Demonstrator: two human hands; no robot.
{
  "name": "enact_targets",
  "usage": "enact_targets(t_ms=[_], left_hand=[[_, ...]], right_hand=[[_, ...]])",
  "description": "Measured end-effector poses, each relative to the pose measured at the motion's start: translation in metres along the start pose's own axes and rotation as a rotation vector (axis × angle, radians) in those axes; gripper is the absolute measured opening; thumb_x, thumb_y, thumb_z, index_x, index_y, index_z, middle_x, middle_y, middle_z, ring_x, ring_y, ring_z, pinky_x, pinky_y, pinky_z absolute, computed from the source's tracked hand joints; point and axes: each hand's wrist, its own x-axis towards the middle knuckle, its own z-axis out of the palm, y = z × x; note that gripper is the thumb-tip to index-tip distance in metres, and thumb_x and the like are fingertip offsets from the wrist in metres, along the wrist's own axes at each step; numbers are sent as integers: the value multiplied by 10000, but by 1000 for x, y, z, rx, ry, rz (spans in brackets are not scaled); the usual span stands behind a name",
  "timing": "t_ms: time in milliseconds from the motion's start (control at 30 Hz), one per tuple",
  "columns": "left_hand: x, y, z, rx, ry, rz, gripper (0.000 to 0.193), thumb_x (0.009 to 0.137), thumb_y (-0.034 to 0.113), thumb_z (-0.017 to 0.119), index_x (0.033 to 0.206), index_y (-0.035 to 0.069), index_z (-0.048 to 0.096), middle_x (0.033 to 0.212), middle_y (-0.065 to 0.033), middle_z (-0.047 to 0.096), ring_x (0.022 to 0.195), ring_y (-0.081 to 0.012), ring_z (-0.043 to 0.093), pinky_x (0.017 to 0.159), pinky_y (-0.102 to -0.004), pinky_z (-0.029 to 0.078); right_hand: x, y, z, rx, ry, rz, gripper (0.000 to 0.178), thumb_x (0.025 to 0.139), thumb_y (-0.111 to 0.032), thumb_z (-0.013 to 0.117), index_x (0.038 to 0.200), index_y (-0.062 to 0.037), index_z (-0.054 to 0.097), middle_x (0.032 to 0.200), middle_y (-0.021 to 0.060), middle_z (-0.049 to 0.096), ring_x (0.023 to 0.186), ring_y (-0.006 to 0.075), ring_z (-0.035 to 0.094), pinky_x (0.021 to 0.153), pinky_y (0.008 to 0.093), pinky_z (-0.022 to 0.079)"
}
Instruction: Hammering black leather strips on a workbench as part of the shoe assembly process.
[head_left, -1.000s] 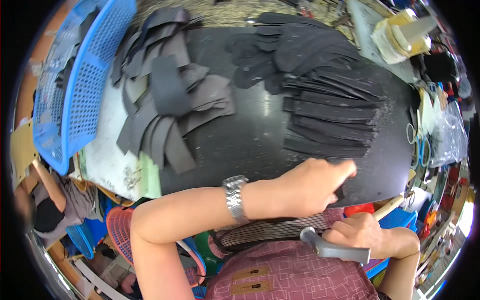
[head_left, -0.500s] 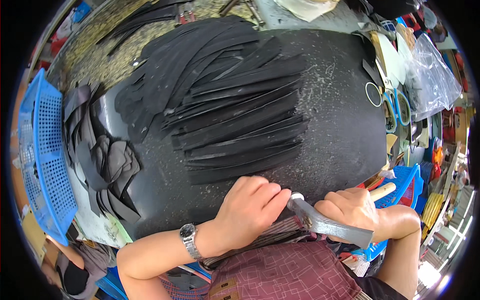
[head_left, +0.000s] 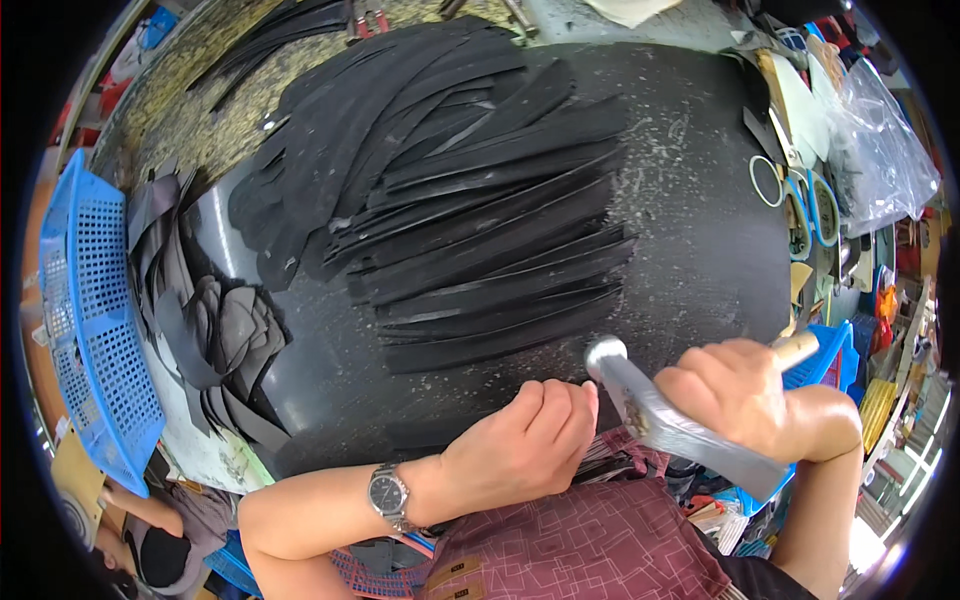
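My right hand is closed round the wooden handle of a hammer. Its grey metal head has a round face at one end and a broad, flat blade at the other. The round face is above the near part of the black work surface. Just left of the hammer, my left hand is closed with its fingertips pressed together at the near edge; whatever they hold is hidden. A dark strip lies beside that hand. Beyond it, many black strips lie in overlapping rows.
A blue basket stands at the left beside curled dark strips. Scissors, a ring and clear plastic are at the right. Another blue basket is beyond my right wrist. Another person sits at lower left.
The hammer has risen and shifted right with my right hand, its round face now apart from my left hand. My left hand has moved slightly right and down, and the dark strip beside it shows.
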Motion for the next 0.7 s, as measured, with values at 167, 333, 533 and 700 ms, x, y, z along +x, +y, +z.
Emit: enact_targets(t_ms=[167,333,533,700], left_hand=[[-12,-1,3,-279,137,-123,302,671,111,605,922,-55,637,868,-110,550,744,-206,539,620,-285,465],[-22,-1,-3,-172,91,-114,290,666,87,623,910,-69,636,856,-110,550,751,-214,533,606,-294,465],[-34,0,-9,-214,113,-170,282,692,149,565,858,-73,611,883,-124,571,839,-254,533,715,-323,457],[-48,5,-14,119,22,-32,278,674,161,563,835,-60,617,931,-134,588,868,-255,528,717,-325,448]], right_hand=[[1,6,10,221,66,56,263,622,-192,628,819,-55,521,618,23,395,475,162,501,406,298,400],[3,-8,12,-18,21,-6,246,635,-199,628,812,-65,521,618,16,409,464,144,496,400,299,401],[12,-19,7,-15,-24,-51,246,640,-208,616,816,-68,517,615,8,408,469,138,498,401,288,403],[22,-28,8,-34,-48,-95,258,633,-209,609,827,-64,520,619,3,411,476,138,496,405,273,392]])
